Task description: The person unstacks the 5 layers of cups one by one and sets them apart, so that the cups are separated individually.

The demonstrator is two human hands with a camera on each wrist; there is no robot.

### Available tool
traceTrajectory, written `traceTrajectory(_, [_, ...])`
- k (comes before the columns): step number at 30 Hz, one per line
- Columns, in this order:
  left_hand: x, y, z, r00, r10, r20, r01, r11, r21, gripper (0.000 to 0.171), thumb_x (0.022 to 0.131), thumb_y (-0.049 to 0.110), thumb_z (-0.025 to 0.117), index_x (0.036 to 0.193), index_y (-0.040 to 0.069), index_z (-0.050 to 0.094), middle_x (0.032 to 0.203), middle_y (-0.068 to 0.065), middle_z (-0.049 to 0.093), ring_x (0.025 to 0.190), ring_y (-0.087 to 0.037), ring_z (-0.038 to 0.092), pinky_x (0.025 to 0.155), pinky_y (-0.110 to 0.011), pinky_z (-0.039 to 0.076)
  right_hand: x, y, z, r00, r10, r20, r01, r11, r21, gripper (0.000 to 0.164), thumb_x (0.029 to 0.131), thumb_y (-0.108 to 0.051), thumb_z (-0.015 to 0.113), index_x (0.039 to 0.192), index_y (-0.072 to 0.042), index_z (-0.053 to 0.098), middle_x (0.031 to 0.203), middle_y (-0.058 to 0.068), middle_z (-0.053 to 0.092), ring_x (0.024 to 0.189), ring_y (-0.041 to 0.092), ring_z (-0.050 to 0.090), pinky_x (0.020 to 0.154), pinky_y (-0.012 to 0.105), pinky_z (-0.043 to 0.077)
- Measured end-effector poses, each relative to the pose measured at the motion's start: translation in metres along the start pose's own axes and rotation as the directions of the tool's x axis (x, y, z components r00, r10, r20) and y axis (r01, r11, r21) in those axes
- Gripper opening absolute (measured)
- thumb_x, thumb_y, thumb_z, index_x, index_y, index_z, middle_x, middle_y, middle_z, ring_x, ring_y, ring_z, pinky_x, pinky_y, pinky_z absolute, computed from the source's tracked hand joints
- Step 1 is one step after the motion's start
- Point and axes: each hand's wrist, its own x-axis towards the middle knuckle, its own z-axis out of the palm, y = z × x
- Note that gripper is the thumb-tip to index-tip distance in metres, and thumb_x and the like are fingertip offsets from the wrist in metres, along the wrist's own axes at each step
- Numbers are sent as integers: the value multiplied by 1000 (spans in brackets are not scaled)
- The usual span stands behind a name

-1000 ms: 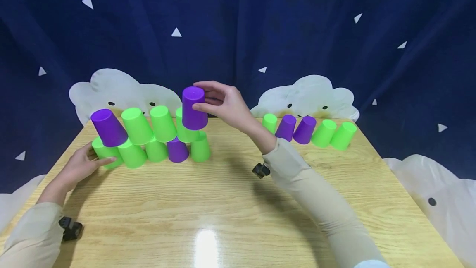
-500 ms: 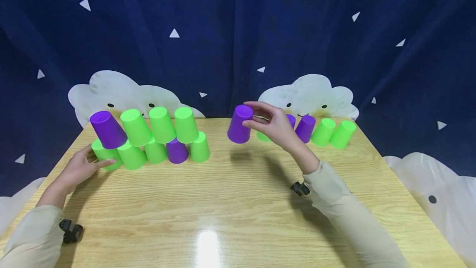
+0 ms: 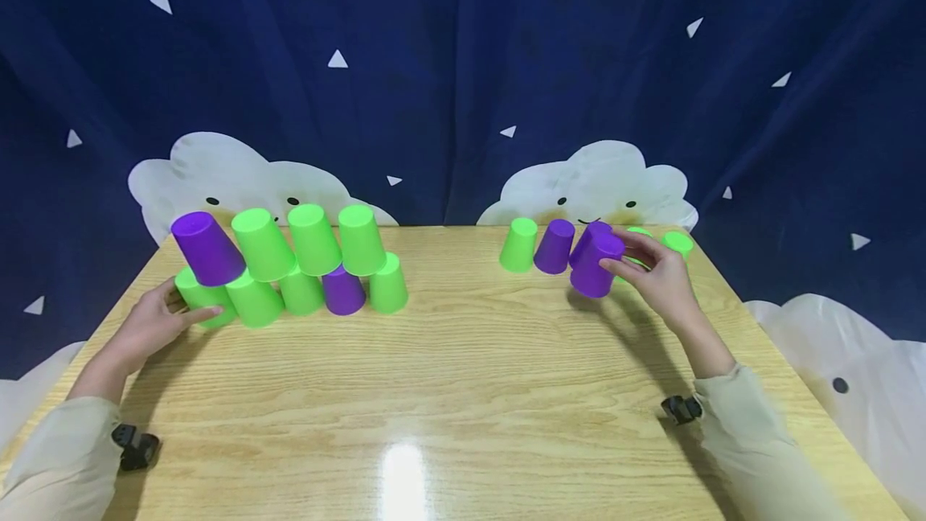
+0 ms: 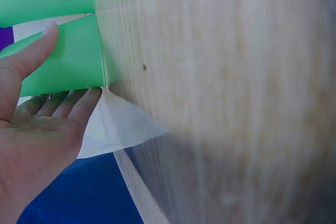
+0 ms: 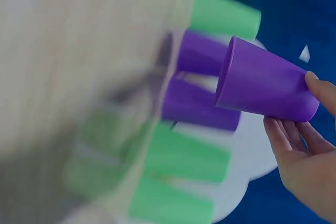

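Observation:
My left hand [image 3: 148,326] is around the leftmost green cup [image 3: 205,294] of the lower row, thumb on its near side and fingers on its far side. In the left wrist view the thumb lies over that cup's wall. Above it sits a purple cup [image 3: 208,252], beside several green cups in the upper row; all stand upside down. At the right, my right hand [image 3: 661,278] holds another upside-down purple cup [image 3: 595,270] above the table, thumb and fingers near its closed end. Behind it is a row of cups, including a green cup [image 3: 519,246] and a purple cup [image 3: 555,248].
A purple cup [image 3: 343,292] and a green cup [image 3: 388,284] end the lower row on its right. The wooden table [image 3: 448,376] reaches back to a dark blue curtain [image 3: 434,63] with white clouds [image 3: 538,191]. Part of the right row is hidden by my hand.
My right hand has carried the purple cup from beside the upper row at the left, rightward and down, to in front of the right row. My left hand has stayed put.

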Motion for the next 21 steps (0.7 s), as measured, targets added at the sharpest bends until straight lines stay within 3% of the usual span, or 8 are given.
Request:
traceTrajectory(5, [0, -2, -1, 1000, -2, 2, 2, 1000, -7, 83, 97, 26, 65, 148, -16, 15, 141, -44, 30, 128, -62, 30, 103, -69, 28, -13, 23, -34, 994, 67, -83, -76, 991, -108, 55, 88, -15, 76, 134, 6, 54, 113, -7, 61, 98, -6, 57, 82, 8, 49])
traceTrajectory(11, [-3, -1, -1, 1000, -1, -3, 1, 1000, 10, 83, 97, 28, 65, 148, -15, 17, 142, -43, 31, 128, -61, 31, 103, -67, 30, -24, 41, -66, 977, 135, -165, -155, 981, -118, 57, 87, -16, 76, 135, 7, 53, 104, -21, 58, 94, -9, 57, 76, 5, 49])
traceTrajectory(21, [0, -1, -1, 1000, 1, 7, -1, 1000, -9, 81, 97, 24, 64, 148, -16, 15, 142, -44, 30, 129, -61, 30, 104, -67, 29, -31, 62, -87, 949, 218, -228, -258, 952, -166, 64, 87, -25, 77, 136, 6, 52, 98, -26, 56, 87, -14, 54, 72, 3, 47])
